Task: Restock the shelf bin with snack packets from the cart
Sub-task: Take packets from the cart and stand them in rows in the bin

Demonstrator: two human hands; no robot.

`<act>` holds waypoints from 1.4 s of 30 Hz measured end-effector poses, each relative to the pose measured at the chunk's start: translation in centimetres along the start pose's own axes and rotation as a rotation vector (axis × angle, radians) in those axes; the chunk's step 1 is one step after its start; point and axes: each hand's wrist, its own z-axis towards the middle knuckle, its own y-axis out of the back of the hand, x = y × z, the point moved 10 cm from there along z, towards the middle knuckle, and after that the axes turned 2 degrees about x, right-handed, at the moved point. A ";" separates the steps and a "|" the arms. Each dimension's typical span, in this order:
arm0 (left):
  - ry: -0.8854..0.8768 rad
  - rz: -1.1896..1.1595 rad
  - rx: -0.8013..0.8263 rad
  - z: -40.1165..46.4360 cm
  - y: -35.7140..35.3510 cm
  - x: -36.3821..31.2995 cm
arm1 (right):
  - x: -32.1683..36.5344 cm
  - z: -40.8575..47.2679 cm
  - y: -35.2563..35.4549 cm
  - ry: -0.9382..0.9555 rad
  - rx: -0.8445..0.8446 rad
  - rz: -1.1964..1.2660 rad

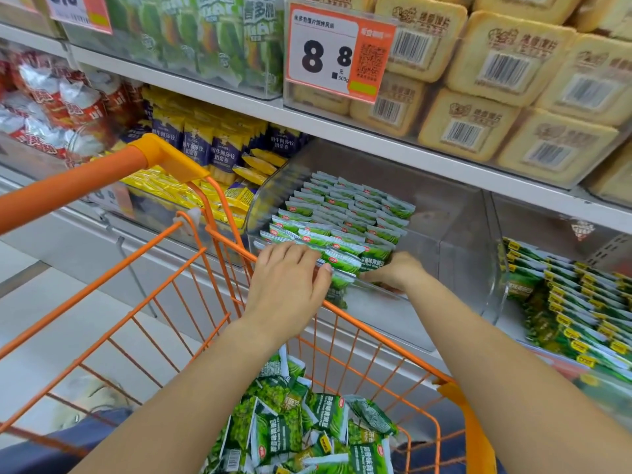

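A clear plastic shelf bin holds several neat rows of green snack packets filling its left half. At the bin's front edge my left hand lies over the nearest row of packets, fingers curled round their tops. My right hand reaches in beside it and grips the right end of the same front row. Below my arms, the orange wire cart carries a loose heap of the same green packets.
Left of the bin sits a bin of yellow and purple packets; to the right a bin of green and yellow packets. The shelf above carries biscuit packs and a price tag. The cart's orange handle crosses the left foreground.
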 end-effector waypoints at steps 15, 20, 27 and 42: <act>-0.012 0.006 -0.006 0.0 0.0 -0.1 | 0.1 0.4 0.2 0.040 -0.028 0.003; -0.026 0.013 -0.010 0.0 0.1 -0.1 | -0.7 0.5 0.0 -0.008 -0.010 0.106; -0.019 -0.102 0.237 0.2 -0.1 0.1 | 1.0 -1.6 1.9 0.070 -0.082 -0.205; 0.013 0.352 1.425 -15.6 -8.1 8.6 | 8.9 -21.3 -7.1 1.186 -0.245 -0.263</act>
